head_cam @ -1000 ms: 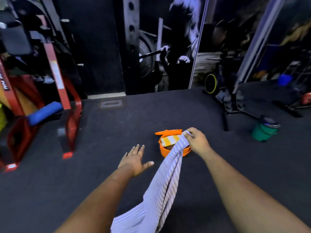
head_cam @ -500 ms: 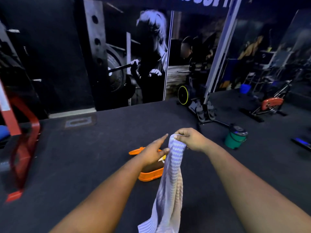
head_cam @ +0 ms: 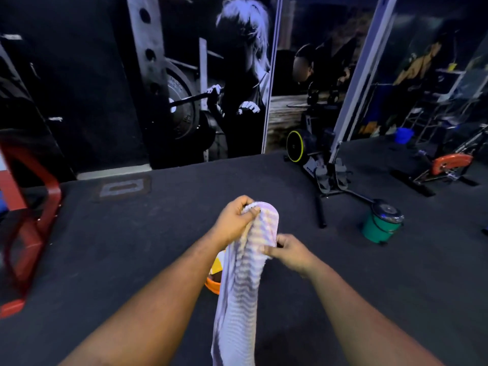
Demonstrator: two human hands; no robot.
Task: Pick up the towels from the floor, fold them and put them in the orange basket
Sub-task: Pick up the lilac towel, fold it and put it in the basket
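Note:
A white towel with faint stripes (head_cam: pixel 241 291) hangs down in front of me, bunched lengthwise. My left hand (head_cam: pixel 233 223) grips its top end, held high. My right hand (head_cam: pixel 289 252) pinches the towel's right edge a little lower. Behind the towel and my left forearm sits the orange basket (head_cam: pixel 212 284) on the dark floor, mostly hidden, with a bit of a yellow-and-white towel (head_cam: pixel 218 264) showing inside it.
A green bin with a metal lid (head_cam: pixel 381 223) stands to the right. An exercise machine with a yellow-rimmed wheel (head_cam: pixel 311 151) is behind it, another bike (head_cam: pixel 449 165) at far right. A red metal frame (head_cam: pixel 29 220) stands at the left. Dark gym flooring lies around.
My left hand has taken hold of the towel's top end where the right hand held it. My right hand has slid lower along the towel's edge. The view has moved closer over the basket.

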